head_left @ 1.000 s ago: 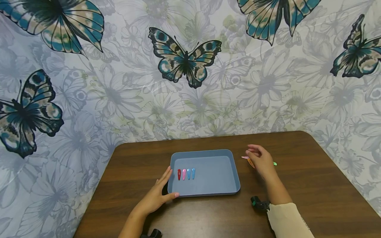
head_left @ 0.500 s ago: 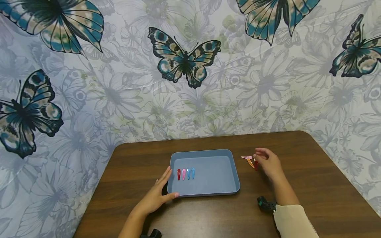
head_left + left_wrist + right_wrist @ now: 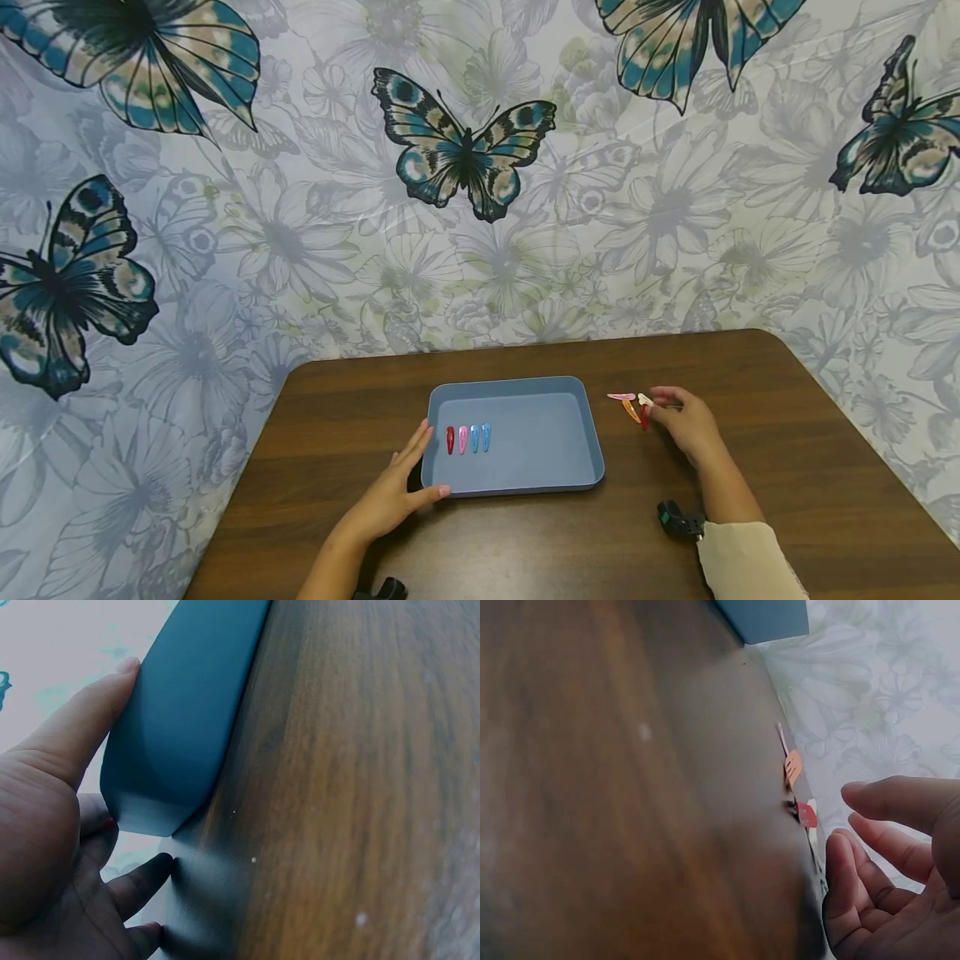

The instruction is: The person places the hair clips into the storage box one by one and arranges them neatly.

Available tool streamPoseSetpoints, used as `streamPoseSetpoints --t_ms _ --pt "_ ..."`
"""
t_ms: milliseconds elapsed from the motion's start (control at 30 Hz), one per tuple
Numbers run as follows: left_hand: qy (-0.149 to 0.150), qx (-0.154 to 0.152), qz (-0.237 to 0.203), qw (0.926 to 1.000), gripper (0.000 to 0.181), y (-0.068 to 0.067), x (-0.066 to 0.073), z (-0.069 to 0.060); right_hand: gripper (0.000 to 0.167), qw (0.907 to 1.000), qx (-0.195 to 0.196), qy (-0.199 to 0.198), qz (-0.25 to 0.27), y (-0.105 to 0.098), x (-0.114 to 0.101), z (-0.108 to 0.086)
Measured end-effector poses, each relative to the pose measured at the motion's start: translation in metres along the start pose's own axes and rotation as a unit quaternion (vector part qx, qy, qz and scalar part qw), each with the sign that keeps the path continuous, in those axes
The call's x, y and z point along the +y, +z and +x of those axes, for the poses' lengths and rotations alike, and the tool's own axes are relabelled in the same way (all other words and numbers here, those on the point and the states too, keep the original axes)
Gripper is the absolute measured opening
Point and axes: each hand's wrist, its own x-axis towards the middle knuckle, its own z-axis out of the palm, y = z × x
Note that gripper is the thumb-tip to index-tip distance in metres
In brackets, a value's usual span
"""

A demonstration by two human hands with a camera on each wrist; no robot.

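Observation:
Snap hair clips stand in a row in the left part of the blue-grey tray (image 3: 540,479): a red clip (image 3: 451,440), a pink clip (image 3: 462,439) and two blue clips (image 3: 481,438). My left hand (image 3: 393,493) steadies the tray's left end, thumb on the near corner, fingers spread along the side. Right of the tray lie a loose pink clip (image 3: 621,397), an orange clip (image 3: 631,410), a red clip (image 3: 644,417) and a white clip (image 3: 643,400). My right hand (image 3: 686,421) hovers beside these, thumb and fingers apart with nothing visible between them in the right wrist view (image 3: 892,862).
The brown wooden table (image 3: 540,550) has rounded far corners. Behind its far edge hangs a cloth (image 3: 510,275) printed with butterflies and flowers. Black wrist devices (image 3: 681,522) sit near both wrists.
My right hand has moved right and slightly nearer, uncovering the loose red and white clips. The green clip seen at its right a second ago is now out of sight. My left hand stays put.

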Motion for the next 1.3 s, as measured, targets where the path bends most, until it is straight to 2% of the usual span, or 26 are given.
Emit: streamPoseSetpoints --t_ms 467,1067,1300 --pt "0.005 -0.001 0.001 1.0 0.1 -0.0006 0.0015 -0.0011 0.047 0.9995 -0.019 -0.008 -0.025 0.0017 0.004 -0.0038" --pt "0.003 0.001 -0.003 1.0 0.101 -0.001 0.0011 -0.002 0.043 0.9964 -0.01 -0.043 -0.073 0.0039 0.0037 -0.0039" --pt "0.007 -0.005 -0.011 0.9999 0.099 -0.0012 0.0004 -0.0012 0.04 0.9972 -0.007 -0.04 -0.062 0.0055 0.0091 -0.0009"
